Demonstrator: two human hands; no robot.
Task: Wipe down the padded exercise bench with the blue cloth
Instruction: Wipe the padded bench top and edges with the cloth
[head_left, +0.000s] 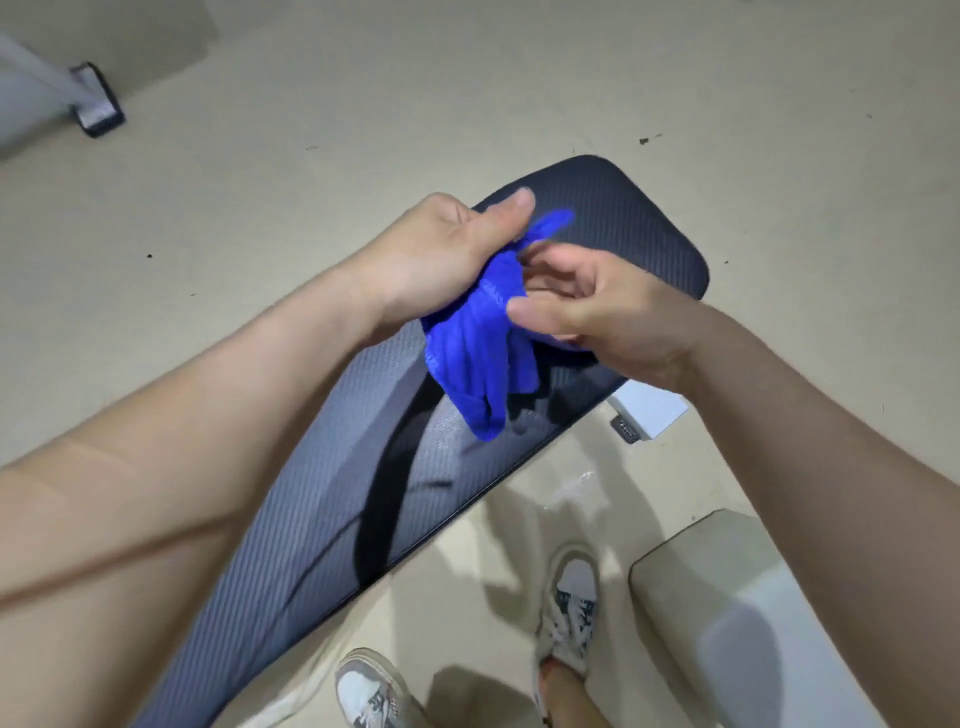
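The padded exercise bench (639, 234) is dark with a fine ribbed texture and runs diagonally from lower left to upper right. Above its far half I hold the blue cloth (478, 353), bunched, its lower end hanging free just over the pad. My left hand (441, 249) grips the cloth's upper part, thumb pointing right. My right hand (587, 306) pinches the cloth from the right side with its fingertips. The cloth's top corner sticks out between both hands.
The beige floor surrounds the bench. My two white sneakers (569, 608) stand at the bench's near side. A white bench foot (649, 410) shows under the pad's right edge. A grey metal frame leg (93, 104) sits upper left. A pale raised block (737, 597) lies lower right.
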